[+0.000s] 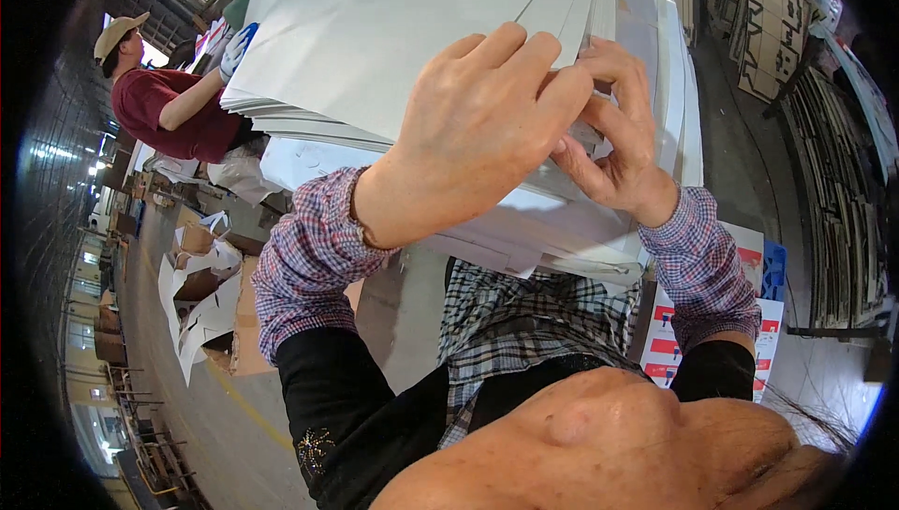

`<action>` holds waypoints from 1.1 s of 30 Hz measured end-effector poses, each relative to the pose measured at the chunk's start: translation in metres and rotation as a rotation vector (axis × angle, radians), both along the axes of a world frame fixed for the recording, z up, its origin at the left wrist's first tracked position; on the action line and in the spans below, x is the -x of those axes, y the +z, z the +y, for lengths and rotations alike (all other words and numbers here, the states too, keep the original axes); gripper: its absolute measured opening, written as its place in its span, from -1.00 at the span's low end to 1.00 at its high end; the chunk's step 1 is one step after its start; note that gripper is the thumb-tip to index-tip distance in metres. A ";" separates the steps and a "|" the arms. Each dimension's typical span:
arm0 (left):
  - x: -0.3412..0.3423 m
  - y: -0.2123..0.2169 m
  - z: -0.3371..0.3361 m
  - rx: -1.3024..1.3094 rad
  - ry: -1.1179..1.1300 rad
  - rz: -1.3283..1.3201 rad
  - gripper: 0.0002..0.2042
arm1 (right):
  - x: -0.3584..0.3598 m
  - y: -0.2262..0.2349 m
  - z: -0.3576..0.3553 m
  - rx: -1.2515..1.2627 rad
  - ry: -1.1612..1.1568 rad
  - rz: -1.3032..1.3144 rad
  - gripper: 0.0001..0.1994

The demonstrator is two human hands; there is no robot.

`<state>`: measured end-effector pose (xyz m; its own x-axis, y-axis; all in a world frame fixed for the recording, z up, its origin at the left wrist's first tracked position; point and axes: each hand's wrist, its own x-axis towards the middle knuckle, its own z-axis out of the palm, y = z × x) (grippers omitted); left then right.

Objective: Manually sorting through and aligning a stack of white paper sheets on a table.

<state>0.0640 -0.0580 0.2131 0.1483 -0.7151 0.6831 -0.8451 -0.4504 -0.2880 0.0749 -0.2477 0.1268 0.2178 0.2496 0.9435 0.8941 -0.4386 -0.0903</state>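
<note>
A thick stack of large white sheets (356,51) lies in front of me, some of its edges fanned apart. Both my hands meet at its near right corner. My left hand (478,126) is closed over the sheets' edge, knuckles up; its fingertips are partly hidden. My right hand (623,126), fingers bent and thumb toward the left hand, closes on the sheets' edge at the same corner. How many sheets lie between the fingers cannot be made out.
More white sheets (496,248) lie below, nearer my body. At the left, a person in a dark red shirt (154,112) reaches a gloved hand (234,53) to the stack. Cut cardboard (211,285) sits on the floor. Stacked boards (833,201) line the right; printed boxes (660,351) stand beside me.
</note>
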 end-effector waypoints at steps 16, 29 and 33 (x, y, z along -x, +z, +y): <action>0.018 0.010 0.026 -0.083 0.027 0.214 -0.80 | 0.004 0.001 -0.008 -0.072 0.151 0.214 -0.63; 0.014 0.007 0.026 -0.140 0.049 0.003 -0.73 | 0.003 -0.005 -0.004 -0.165 0.110 0.121 -0.47; 0.016 0.008 0.025 -0.169 0.032 0.068 -0.74 | -0.002 -0.009 -0.007 -0.128 0.128 0.096 -0.46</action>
